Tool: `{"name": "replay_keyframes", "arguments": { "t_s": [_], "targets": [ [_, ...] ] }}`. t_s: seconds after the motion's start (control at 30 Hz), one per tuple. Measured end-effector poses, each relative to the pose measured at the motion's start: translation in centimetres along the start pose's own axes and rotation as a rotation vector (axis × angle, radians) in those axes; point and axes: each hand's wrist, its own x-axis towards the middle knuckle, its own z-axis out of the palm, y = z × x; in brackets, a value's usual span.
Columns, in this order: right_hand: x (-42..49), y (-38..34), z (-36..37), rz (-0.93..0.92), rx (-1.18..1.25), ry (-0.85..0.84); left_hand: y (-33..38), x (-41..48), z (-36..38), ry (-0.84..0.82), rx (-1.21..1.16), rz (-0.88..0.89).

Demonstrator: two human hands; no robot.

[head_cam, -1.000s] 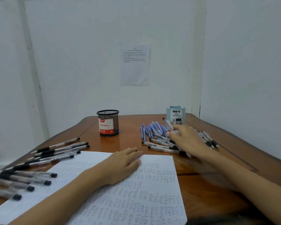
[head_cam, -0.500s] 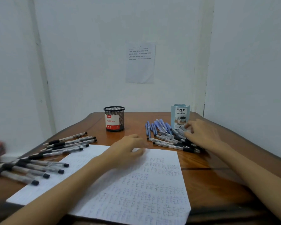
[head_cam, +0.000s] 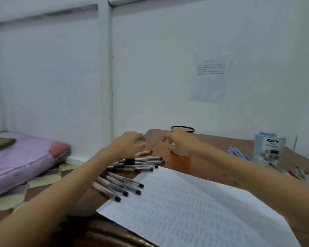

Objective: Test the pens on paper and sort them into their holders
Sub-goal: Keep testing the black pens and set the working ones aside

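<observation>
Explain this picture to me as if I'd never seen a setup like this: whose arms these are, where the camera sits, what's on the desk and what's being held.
No machine is involved. A person wears one wide-angle camera on their head, so you see their own bare arms reaching forward over a brown wooden desk.

The left hand hovers, fingers curled, above a scatter of clear pens with black caps. The right hand is in front of a black wire-mesh pen cup, hiding most of it. Neither hand visibly holds a pen; the picture is blurred, so a small item could be missed.

A white sheet of paper covered in handwritten scribbles lies nearest the camera. Further right stand a pale blue cardboard organiser printed "DIY" and a pile of blue pens. A printed notice hangs on the white wall.
</observation>
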Motion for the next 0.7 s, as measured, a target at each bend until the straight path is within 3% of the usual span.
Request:
{"name": "replay_keyframes", "arguments": {
  "t_s": [0.27, 0.43, 0.57, 0.7],
  "targets": [
    [7.0, -1.4, 7.0, -0.098, -0.047, -0.183, -7.5, -1.3, -0.1, -0.078, 0.047, -0.16],
    [7.8, -0.7, 7.6, -0.065, 0.127, -0.029, -8.5, -1.3, 0.7, -0.083, -0.004, -0.167],
    [6.2, 0.6, 4.4, -0.012, 0.53, 0.036, -7.0, -1.0, 0.3, -0.035, -0.026, -0.119],
    [1.7, 2.4, -0.4, 0.163, 1.009, 0.129, -4.0, -0.9, -0.8, 0.007, -0.034, -0.025]
  ]
}}
